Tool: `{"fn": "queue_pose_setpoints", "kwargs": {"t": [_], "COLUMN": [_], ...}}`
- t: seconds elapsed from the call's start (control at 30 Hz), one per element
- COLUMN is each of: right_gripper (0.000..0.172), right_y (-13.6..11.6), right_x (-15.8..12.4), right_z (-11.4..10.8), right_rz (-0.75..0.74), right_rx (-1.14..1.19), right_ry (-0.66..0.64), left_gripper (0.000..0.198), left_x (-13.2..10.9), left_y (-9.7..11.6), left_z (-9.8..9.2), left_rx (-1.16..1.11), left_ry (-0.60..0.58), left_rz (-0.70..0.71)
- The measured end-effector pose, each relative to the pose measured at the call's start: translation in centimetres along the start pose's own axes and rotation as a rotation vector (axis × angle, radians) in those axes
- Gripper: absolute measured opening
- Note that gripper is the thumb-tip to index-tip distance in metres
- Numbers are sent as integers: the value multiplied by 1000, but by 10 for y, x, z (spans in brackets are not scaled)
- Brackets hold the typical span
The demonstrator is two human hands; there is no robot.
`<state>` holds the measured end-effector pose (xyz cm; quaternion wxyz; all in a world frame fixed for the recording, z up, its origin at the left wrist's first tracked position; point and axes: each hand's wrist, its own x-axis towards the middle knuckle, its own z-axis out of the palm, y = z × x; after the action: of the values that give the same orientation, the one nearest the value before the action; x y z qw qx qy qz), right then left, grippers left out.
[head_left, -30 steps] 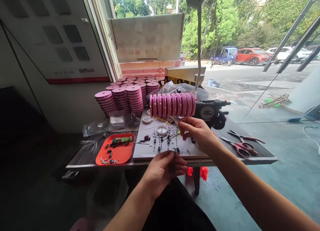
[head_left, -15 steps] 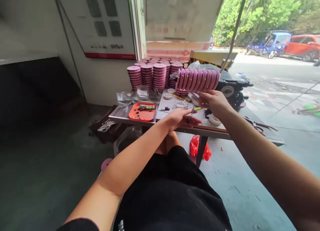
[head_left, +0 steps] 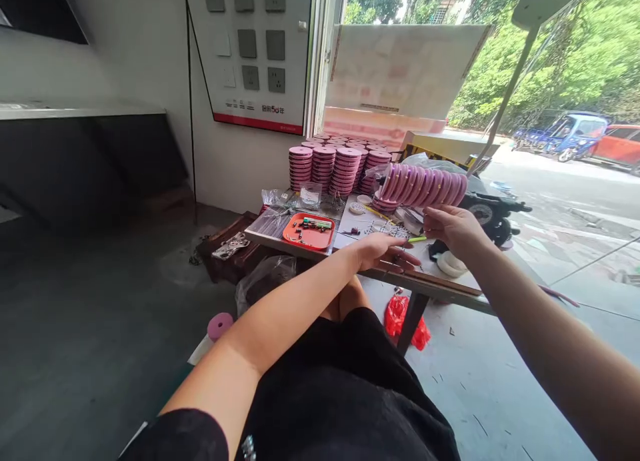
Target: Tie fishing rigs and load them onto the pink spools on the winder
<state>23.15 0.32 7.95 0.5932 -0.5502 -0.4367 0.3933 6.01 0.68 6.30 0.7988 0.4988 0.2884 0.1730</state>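
Since a second ago the person's view has swung left, and the left hand (head_left: 380,249), earlier loosely curled, has its outer fingers fanned out. From left to right: a pink spool (head_left: 220,326) sits low beside the person's near left, below table height. On the left end of the table (head_left: 264,234), an orange tray (head_left: 320,241) carries a green-topped item (head_left: 317,223) and small dark parts. Behind it I see a clear plastic bag (head_left: 310,194), and farther back, tall stacks of pink spools (head_left: 345,164). Right of the tray lies a pale work board (head_left: 345,239). The left hand is over its near edge, palm down; I cannot tell whether its thumb and forefinger pinch anything. Just beyond the fingertips is a bright yellow-green item (head_left: 417,239). Farther back, a tilted row of pink discs (head_left: 425,184) stands in front of a black machine (head_left: 493,214). The right hand (head_left: 453,226) is just under the row's near side, thumb and forefinger brought close together; whatever they might hold is too small to make out. Near its wrist rests a white roll (head_left: 451,264).
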Motion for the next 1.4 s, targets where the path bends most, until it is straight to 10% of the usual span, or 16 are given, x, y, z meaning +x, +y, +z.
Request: {"fn": "queue_pose_setpoints", "kwargs": {"t": [1.0, 1.4], "right_gripper": [20, 32], "right_y": [-1, -7], "right_x": [-1, 1], "right_z": [-2, 3], "right_rz": [6, -83], "right_rx": [33, 65], "right_ry": [-10, -57], "left_gripper": [24, 24], "left_x": [16, 15], "left_y": [-5, -1], "left_z": [-2, 11], "left_rx": [-93, -193], "left_ry": [-28, 173], "left_rz": [2, 146]}}
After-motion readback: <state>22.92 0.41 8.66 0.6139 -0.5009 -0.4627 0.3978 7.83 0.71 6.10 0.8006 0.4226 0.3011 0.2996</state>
